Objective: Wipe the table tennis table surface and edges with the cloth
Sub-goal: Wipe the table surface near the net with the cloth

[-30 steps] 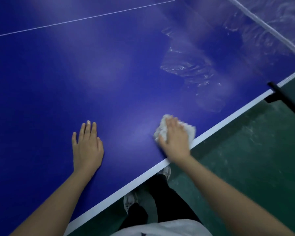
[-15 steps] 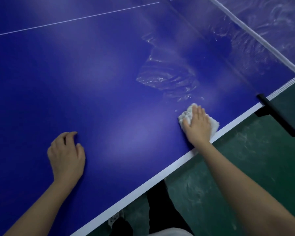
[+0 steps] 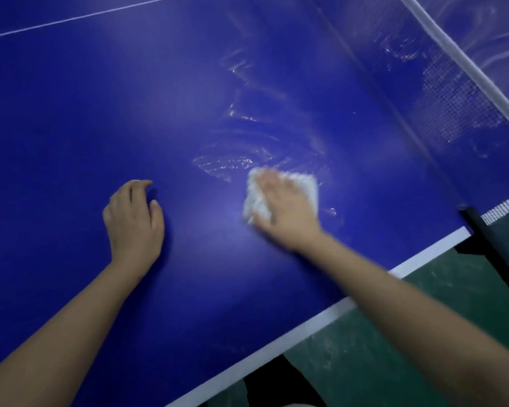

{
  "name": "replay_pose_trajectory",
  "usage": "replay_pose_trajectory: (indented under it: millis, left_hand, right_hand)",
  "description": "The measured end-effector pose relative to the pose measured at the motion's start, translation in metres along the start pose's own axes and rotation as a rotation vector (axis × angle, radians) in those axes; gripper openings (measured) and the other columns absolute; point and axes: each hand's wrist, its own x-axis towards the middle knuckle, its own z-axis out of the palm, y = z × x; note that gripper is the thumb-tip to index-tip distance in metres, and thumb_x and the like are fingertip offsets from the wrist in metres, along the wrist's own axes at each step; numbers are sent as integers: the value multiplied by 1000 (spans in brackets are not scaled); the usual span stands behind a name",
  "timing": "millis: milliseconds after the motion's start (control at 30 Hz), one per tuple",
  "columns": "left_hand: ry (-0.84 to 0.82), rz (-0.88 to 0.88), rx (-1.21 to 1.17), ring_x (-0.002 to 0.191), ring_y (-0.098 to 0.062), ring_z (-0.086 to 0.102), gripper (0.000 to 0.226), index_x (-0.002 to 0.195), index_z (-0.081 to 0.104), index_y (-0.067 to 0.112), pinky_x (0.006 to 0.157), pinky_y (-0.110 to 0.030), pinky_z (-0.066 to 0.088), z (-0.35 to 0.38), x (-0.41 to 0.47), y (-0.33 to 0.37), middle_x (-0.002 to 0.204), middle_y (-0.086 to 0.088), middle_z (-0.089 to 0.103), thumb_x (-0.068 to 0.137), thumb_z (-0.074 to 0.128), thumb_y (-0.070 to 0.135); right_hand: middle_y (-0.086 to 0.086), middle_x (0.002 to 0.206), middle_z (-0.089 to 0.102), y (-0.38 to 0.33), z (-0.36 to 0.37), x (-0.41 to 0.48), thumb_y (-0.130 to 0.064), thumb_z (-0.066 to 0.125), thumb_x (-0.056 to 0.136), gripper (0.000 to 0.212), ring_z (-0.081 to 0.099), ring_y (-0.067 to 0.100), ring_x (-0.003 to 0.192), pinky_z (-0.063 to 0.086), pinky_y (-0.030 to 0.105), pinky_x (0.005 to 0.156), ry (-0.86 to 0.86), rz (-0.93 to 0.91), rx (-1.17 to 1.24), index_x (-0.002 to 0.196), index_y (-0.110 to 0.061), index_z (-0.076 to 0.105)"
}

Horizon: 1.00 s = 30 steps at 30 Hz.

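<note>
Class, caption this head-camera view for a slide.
Right hand presses white cloth on blue table near the net; left hand rests alongside.

A dark green smooth floor (image 3: pixel 465 289) fills the lower right corner, smeared with pale, chalky scuffs and streaks. A black metal net post (image 3: pixel 482 230) stands out above it near the right edge. The light is dim, cool and bluish.
</note>
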Motion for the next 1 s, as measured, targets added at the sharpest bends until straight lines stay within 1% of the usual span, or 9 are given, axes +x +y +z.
replay_pose_trajectory:
  millis: [100,200,367,467,567,733,867,933,1000]
  left_hand:
    - [-39,-16,55,131,-32,36,40,134,43,2,107,-49,24,7,13,2,141,-16,42,95,42,11]
    - [-62,-24,113,139,-30,27,45,140,37,3,112,-48,18,12,31,-1,148,-16,33,97,39,13]
    - [-73,-67,182,143,-27,17,49,145,28,6,114,-49,10,15,67,-19,154,-14,24,98,34,18]
    - [-83,-106,201,145,-25,13,50,147,24,9,114,-50,8,18,90,-30,156,-12,19,99,31,21]
    - [-72,-122,232,145,-23,10,51,149,21,13,114,-51,6,22,102,-32,157,-9,16,100,27,24]
    - [-61,-125,259,145,-21,12,51,149,21,14,114,-50,7,24,102,-32,157,-7,18,100,27,25]
    - [-61,-139,258,145,-19,10,51,149,21,15,115,-48,6,23,102,-31,157,-5,18,99,27,26]
    - [-67,-137,259,146,-18,10,51,148,22,16,115,-48,6,23,103,-31,157,-5,18,100,25,28]
    - [-74,-140,266,146,-18,10,53,148,22,16,115,-47,6,22,103,-32,157,-4,18,98,19,31]
  right_hand:
    - [14,154,25,99,-29,47,-43,25,91,68,21,29,142,12,37,114,52,357,-48,148,-6,21]
    - [15,153,25,119,-35,67,-40,26,93,65,21,29,141,13,39,115,87,461,-69,148,-5,20]
    - [16,129,52,8,-10,19,-42,35,84,64,47,33,114,30,41,100,-10,-218,19,135,-4,45]
    - [10,152,31,-31,8,-14,-46,51,88,73,26,26,140,11,38,115,-211,-661,-9,148,-11,27]
    - [10,155,24,-28,8,17,-47,53,90,77,20,25,143,5,36,116,-287,-816,-5,149,-10,21]
    - [11,132,55,17,-25,161,-51,36,83,67,52,28,117,33,39,100,-63,-466,2,133,-8,50]
    - [11,156,20,84,-38,243,-43,31,96,66,16,24,144,8,33,115,23,61,-94,149,-8,16]
    - [12,156,20,74,-35,240,-42,24,93,67,16,27,144,8,36,115,12,51,-115,149,-7,16]
    - [18,145,37,37,-24,209,-45,22,83,75,34,34,134,19,39,111,-25,-208,-52,143,-2,31]
